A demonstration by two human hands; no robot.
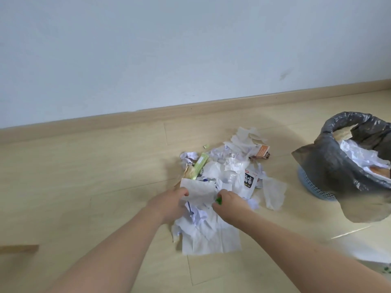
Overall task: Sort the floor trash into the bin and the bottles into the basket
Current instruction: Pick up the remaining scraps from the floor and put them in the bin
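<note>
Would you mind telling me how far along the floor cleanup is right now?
Partly done: the bin already holds crumpled paper. In hand: the left hand grips a paper sheet while the right hand pinches something small and green. Left: the trash pile on the floor. No basket is visible.
</note>
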